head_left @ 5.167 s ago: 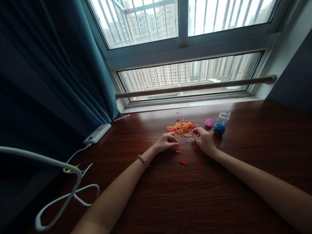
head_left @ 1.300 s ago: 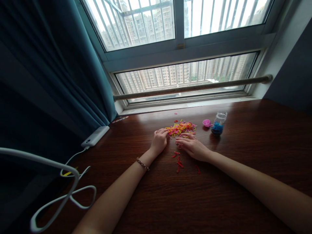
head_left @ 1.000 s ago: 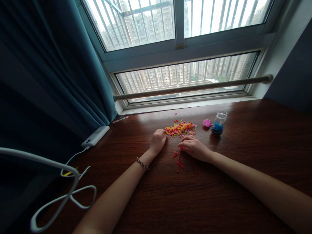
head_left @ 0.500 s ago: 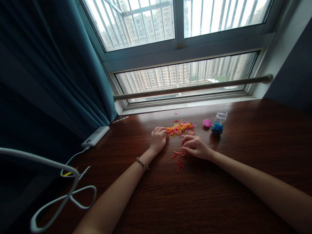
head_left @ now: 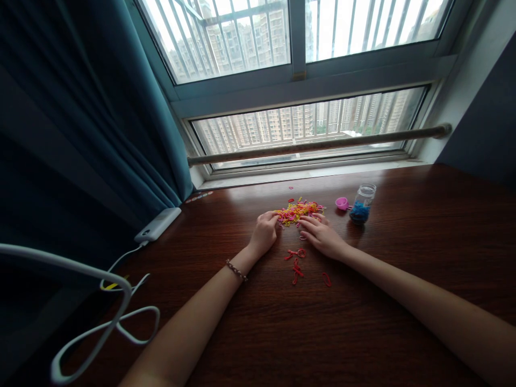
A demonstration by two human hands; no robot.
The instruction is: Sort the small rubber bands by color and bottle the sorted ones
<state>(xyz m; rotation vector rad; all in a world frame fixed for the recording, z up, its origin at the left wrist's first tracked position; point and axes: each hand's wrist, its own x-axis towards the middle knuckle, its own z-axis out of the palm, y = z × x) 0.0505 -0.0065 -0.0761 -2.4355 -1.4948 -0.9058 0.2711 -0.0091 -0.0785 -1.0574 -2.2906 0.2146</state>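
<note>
A heap of small rubber bands (head_left: 299, 210) in yellow, pink, orange and red lies on the dark wooden table. At its left edge rests my left hand (head_left: 265, 234), fingers curled together with the tips against the bands; whatever they hold is hidden. My right hand (head_left: 325, 236) lies low at the near right side of the heap, its fingers stretched out and slightly apart over the nearest bands. Closer to me is a loose group of red rubber bands (head_left: 297, 267), and a single red band (head_left: 326, 279) lies to their right.
A clear glass jar (head_left: 362, 204) with blue bands inside stands right of the heap, beside a pink scoop (head_left: 342, 203). On the left lie a white power bank (head_left: 158, 226) and its white cable (head_left: 139, 309). A curtain and a barred window border the table (head_left: 258, 333).
My right hand has gone from bent, gathered fingers above the red bands to stretched fingers at the heap. More of the red bands now shows. My left hand has barely shifted.
</note>
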